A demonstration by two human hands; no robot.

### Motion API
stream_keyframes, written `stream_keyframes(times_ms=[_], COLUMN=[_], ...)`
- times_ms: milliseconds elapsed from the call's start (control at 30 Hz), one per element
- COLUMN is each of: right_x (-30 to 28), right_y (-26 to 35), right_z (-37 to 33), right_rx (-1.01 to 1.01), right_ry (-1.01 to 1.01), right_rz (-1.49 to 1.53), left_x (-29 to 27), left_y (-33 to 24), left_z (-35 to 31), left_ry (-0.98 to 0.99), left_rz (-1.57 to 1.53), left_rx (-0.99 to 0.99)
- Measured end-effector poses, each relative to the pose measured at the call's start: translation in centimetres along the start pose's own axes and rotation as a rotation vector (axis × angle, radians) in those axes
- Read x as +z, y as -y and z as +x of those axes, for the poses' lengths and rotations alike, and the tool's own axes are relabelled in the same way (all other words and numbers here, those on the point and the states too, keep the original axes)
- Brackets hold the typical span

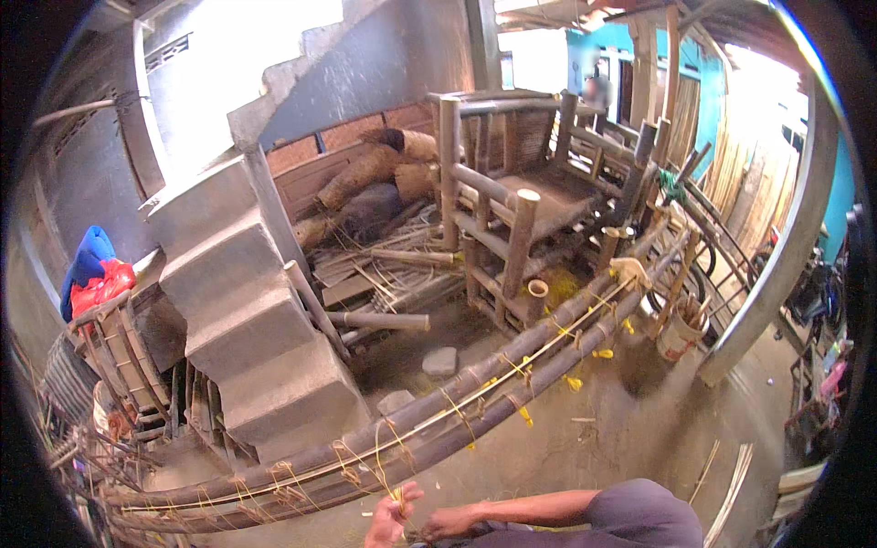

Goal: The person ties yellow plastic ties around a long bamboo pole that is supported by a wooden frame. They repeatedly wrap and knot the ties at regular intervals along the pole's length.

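Note:
My left hand [393, 517] is at the lower middle, its fingers curled around a yellow strand [380, 461]. That strand rises in a loop to two long dark bamboo poles [534, 340], which run side by side from the lower left to the upper right. Thin pale strips [475, 391] lie lengthwise between the poles. Brown ties and several yellow ties [524, 416] wrap across them. Just right of the left hand is my right hand [446, 522], fingers bent inward and closed; whatever it grips is hidden.
Beyond the poles stands a bamboo bench frame [523, 219]. Concrete steps [265, 320] rise at the left, near a pile of split bamboo [393, 274]. A white bucket of sticks [681, 331] stands by a leaning post [776, 265] at the right. Pale strips [731, 493] lie on the floor.

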State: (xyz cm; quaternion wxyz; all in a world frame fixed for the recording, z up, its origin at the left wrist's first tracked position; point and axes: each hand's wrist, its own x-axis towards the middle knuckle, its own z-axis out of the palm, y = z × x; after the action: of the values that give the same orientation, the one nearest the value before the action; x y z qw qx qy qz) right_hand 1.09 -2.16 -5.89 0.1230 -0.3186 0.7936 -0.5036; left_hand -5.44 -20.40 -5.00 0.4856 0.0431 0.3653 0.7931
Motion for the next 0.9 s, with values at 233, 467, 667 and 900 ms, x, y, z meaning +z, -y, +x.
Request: stream_keyframes(times_ms=[233, 467, 667, 900], right_x=[-0.1, -0.9, 1.5, 3.2], right_y=[0.9, 2.0, 0.6, 0.4], right_z=[2.3, 3.0, 1.1, 1.5], right_rx=[0.297, 0.557, 0.590, 0.316], right_ry=[-0.173, -0.475, -0.236, 0.036], right_rz=[0.049, -0.073, -0.002, 0.017], left_x=[-0.8, -1.5, -1.1, -4.8], left_y=[-0.2, 0.0, 0.0, 1.9], left_z=[-2.3, -1.8, -1.2, -1.5], left_ry=[-0.221, -0.178, -0.189, -0.268], left_rz=[0.569, 0.692, 0.502, 0.221], left_rx=[0.028, -0.025, -0.012, -0.002])
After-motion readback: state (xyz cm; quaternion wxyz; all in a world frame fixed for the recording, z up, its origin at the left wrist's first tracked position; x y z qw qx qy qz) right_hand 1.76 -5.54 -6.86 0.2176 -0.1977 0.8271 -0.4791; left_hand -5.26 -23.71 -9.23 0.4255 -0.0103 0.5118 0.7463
